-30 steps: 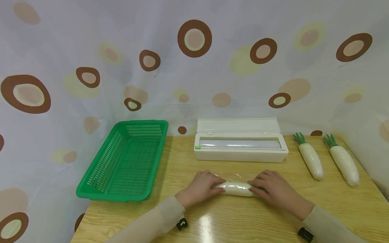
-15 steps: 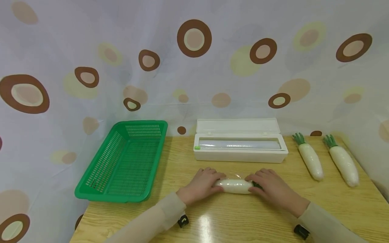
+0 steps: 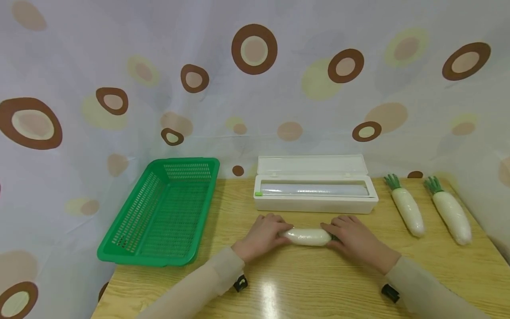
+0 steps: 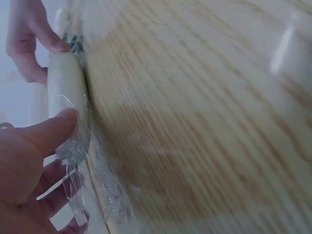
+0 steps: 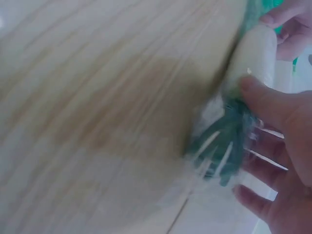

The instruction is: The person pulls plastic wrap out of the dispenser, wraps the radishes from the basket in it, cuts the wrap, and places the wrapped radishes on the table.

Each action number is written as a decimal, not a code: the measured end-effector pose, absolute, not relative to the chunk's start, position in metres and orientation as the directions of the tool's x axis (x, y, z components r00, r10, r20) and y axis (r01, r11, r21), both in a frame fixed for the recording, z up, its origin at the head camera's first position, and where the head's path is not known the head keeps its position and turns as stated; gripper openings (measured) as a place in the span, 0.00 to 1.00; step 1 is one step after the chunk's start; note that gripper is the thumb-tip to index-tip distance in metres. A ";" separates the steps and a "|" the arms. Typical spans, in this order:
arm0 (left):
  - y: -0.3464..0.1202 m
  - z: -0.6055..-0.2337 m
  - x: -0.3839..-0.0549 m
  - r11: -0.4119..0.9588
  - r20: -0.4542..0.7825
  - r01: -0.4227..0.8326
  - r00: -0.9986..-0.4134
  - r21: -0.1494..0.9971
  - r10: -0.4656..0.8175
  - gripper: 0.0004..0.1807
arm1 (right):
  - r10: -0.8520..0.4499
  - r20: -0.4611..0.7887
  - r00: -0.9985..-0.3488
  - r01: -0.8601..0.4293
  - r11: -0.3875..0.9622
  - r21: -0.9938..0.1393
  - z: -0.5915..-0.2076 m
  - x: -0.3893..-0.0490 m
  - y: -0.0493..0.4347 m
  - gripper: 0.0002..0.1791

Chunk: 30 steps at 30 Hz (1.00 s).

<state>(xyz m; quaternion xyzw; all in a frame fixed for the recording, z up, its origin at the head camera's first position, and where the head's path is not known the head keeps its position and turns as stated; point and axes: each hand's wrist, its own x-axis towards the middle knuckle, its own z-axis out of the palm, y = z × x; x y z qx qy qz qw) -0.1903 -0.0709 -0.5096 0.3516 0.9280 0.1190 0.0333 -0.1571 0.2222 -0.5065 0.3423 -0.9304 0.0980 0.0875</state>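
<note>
A white radish (image 3: 308, 237) in clear plastic wrap lies crosswise on the wooden table, in front of the wrap box. My left hand (image 3: 264, 237) grips its tip end, thumb on the near side and fingers over the far side. At the leafy end my right hand (image 3: 354, 239) holds it between thumb and fingers. Loose wrap (image 4: 105, 190) trails past the tip in the left wrist view. The right wrist view shows the green leaves (image 5: 222, 141) under film, beside my right fingers.
Behind the hands stands a white cling film box (image 3: 316, 204), lid raised, a roll inside. To the left is a green basket (image 3: 199, 212). Two more wrapped radishes lie at the right, one nearer (image 3: 408, 212) and one farther right (image 3: 452, 217). A patterned curtain (image 3: 223, 110) hangs behind the table.
Both hands have rolled the radish away from me, toward the box. The film that was spread behind it a second ago no longer shows there; it is now wound round the radish.
</note>
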 end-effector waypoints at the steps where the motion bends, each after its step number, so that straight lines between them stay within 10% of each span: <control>1: -0.071 -0.510 -0.191 0.729 0.014 0.637 -0.755 0.251 0.656 0.24 | -0.615 0.232 -0.753 -0.652 0.746 -0.138 -0.506 -0.158 0.222 0.25; 22: -0.071 -0.512 -0.196 0.741 0.012 0.627 -0.765 0.241 0.644 0.25 | -0.661 0.229 -0.715 -0.687 0.724 -0.055 -0.512 -0.166 0.220 0.22; 30: -0.077 -0.514 -0.184 0.685 -0.018 0.647 -0.722 0.335 0.691 0.24 | -0.706 0.099 -0.701 -0.701 0.658 -0.275 -0.509 -0.163 0.231 0.22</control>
